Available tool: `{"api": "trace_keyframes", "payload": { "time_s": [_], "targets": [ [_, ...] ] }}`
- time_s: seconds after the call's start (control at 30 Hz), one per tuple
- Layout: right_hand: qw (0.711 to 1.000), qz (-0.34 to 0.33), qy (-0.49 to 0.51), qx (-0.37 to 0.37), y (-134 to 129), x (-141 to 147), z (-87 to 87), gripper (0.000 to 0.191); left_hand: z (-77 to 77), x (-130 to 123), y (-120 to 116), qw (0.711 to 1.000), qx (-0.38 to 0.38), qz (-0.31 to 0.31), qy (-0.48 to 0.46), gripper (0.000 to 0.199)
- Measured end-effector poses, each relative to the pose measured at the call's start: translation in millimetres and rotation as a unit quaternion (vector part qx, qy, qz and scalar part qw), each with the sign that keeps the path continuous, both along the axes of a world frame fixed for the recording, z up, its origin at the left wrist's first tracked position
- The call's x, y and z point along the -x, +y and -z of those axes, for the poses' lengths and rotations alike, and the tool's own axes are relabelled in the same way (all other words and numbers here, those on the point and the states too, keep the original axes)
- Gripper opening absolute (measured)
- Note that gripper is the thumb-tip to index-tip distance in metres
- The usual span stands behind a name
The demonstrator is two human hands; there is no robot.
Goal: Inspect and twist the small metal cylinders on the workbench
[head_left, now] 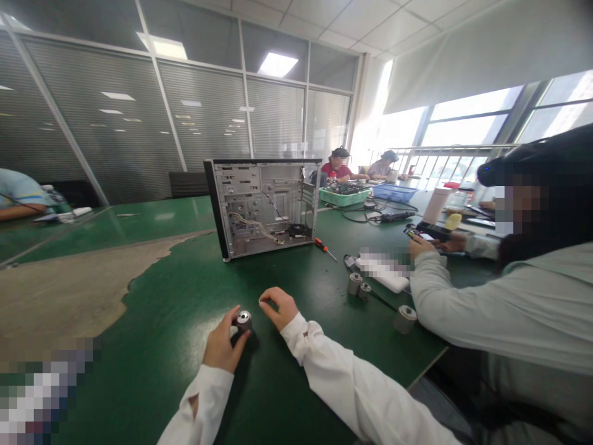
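My left hand [225, 343] has its thumb and fingers closed round a small grey metal cylinder [244, 320], which stands upright on the green table. Its shiny top has small dark holes. To the right of it, a little above the tabletop, my right hand [280, 307] is closed in a pinch. Whatever is at its fingertips is too small to make out. Further right stand more metal cylinders [406, 319], two of them close together near a white power strip [382, 272]. A thin dark rod or cable lies between them.
An open computer case [269, 210] stands ahead, with a red-handled screwdriver [325, 248] at its right. A co-worker [482, 296] handles a dark device on my right. Behind are green [345, 196] and blue baskets, cables and other people. Torn table covering [125, 290] lies left.
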State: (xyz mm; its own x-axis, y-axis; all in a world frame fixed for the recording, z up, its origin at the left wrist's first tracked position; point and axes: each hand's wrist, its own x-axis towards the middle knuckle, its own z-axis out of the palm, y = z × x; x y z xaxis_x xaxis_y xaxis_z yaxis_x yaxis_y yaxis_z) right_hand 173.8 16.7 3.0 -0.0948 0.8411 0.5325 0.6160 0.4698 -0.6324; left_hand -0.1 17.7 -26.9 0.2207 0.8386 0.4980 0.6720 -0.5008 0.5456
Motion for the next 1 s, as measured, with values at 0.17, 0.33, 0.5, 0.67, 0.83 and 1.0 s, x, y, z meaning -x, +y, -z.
{"api": "trace_keyframes", "payload": {
  "time_s": [0.17, 0.33, 0.5, 0.67, 0.83, 1.0],
  "targets": [
    [0.984, 0.058, -0.135, 0.102, 17.3, -18.7, 13.7, 0.014, -0.5, 12.1, 8.5, 0.997, 0.022, -0.079, -0.016, 0.049],
    [0.971, 0.047, -0.192, 0.132, 19.1, -32.5, 17.3, 0.019, 8.1, 17.6, 15.0, 0.993, 0.044, -0.109, 0.011, 0.056],
    [0.961, 0.063, -0.226, 0.149, 16.5, -42.7, 16.7, 0.035, 10.5, 16.6, 13.5, 0.988, 0.052, -0.124, 0.074, 0.057],
    [0.955, 0.083, -0.238, 0.153, 19.7, -42.0, 20.4, 0.037, 8.4, 16.3, 12.3, 0.984, 0.071, -0.136, 0.091, 0.056],
    [0.954, 0.094, -0.241, 0.153, 22.3, -41.4, 22.6, 0.036, 9.5, 16.7, 13.3, 0.984, 0.072, -0.132, 0.093, 0.054],
    [0.953, 0.097, -0.243, 0.153, 23.1, -41.4, 23.9, 0.036, 8.9, 15.2, 12.5, 0.982, 0.078, -0.141, 0.096, 0.053]
  ]
}}
